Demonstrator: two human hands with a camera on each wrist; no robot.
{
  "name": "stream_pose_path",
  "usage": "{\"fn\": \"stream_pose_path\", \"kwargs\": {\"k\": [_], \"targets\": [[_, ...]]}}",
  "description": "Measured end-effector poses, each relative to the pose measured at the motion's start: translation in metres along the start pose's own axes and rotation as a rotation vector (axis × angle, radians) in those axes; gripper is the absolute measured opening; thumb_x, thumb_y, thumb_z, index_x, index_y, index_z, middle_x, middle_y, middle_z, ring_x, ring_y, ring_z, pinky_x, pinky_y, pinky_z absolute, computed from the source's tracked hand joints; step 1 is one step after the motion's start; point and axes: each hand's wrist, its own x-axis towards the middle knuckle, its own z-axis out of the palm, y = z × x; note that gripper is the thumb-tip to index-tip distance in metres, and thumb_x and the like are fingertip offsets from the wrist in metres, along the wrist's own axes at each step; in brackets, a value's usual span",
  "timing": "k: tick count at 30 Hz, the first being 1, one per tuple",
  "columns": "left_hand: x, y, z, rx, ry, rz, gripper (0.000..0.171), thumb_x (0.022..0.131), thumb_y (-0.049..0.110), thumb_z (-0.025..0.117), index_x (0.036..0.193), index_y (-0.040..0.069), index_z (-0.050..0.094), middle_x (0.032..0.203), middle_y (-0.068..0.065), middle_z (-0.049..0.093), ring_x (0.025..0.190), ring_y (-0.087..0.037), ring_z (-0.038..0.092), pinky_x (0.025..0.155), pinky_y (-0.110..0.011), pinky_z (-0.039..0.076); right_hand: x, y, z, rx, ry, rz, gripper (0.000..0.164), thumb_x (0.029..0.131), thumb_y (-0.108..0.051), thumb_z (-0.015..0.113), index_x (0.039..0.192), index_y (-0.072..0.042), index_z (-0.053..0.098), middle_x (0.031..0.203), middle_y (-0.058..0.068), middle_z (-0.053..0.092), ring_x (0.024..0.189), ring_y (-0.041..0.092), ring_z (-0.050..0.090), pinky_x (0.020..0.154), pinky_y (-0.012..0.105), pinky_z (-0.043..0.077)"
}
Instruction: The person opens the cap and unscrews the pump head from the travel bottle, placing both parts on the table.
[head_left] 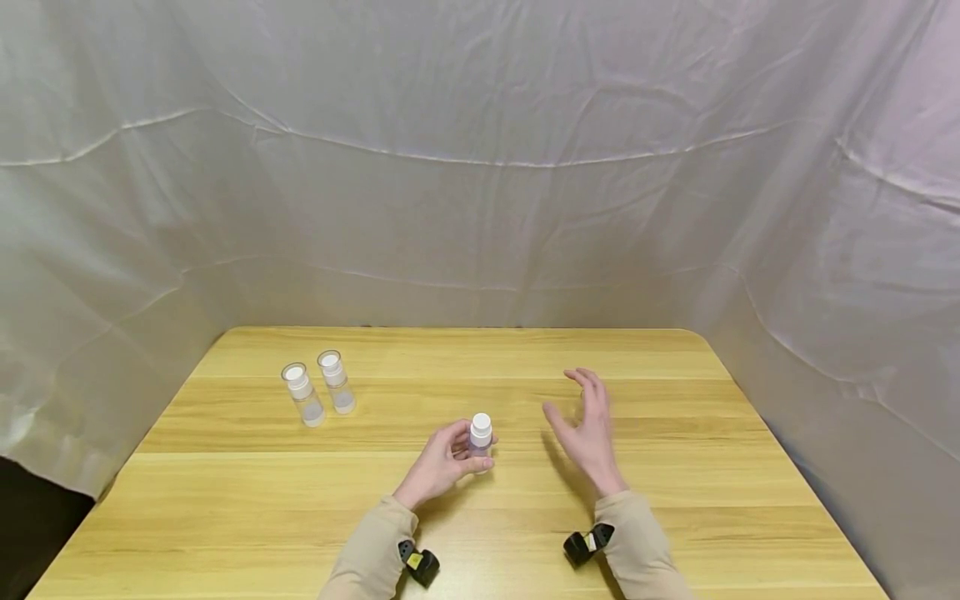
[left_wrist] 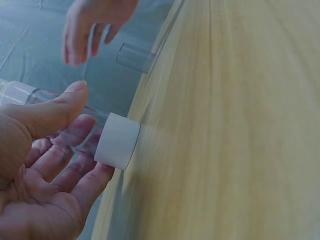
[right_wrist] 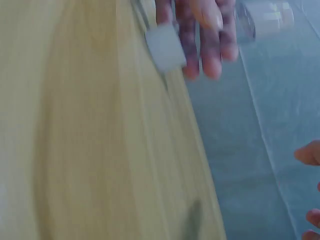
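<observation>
My left hand holds a clear bottle upright between thumb and fingers. This bottle has a white cap at its top and a broad white base close over the tabletop. To the right, my right hand is raised above the table with its fingers spread and gently curved, holding nothing. A clear, empty cylinder, like a bottle's overcap, stands on the table by the right hand in the left wrist view; in the head view the right fingers mostly hide it.
Two similar bottles with white tops under clear covers stand side by side at the left of the wooden table. Grey fabric hangs behind the table and along its sides.
</observation>
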Motion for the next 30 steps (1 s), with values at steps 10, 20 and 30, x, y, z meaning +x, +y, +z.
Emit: {"fn": "stream_pose_path", "kwargs": {"k": [10,20,30], "targets": [[0.002,-0.002,0.000,-0.007,-0.011,0.011,0.046,0.088,0.006,0.075,0.129,-0.006,0.058,0.126,-0.025,0.068,0.123,-0.045,0.062,0.110,-0.059,0.049,-0.015,-0.036,0.023,0.066,-0.171,-0.134,0.047,0.093,-0.017,0.069,0.136,-0.005,0.055,0.143,0.018,0.055,0.136,0.038,0.049,0.115,0.065,0.038],[0.001,-0.004,-0.002,-0.022,-0.029,0.015,0.041,0.089,0.005,0.073,0.125,-0.006,0.059,0.124,-0.027,0.068,0.118,-0.041,0.065,0.106,-0.042,0.056,-0.027,-0.059,0.036,0.057,-0.349,-0.242,0.049,0.090,-0.025,0.074,0.133,-0.008,0.059,0.133,0.009,0.062,0.125,0.030,0.059,0.107,0.059,0.050],[0.002,-0.003,-0.003,-0.073,-0.046,0.038,0.042,0.089,-0.003,0.070,0.127,-0.012,0.055,0.127,-0.033,0.064,0.120,-0.046,0.062,0.105,-0.032,0.056,-0.029,-0.058,0.043,0.019,-0.349,-0.299,0.048,0.081,-0.010,0.081,0.125,-0.006,0.062,0.119,0.008,0.066,0.104,0.020,0.066,0.093,0.037,0.060]]}}
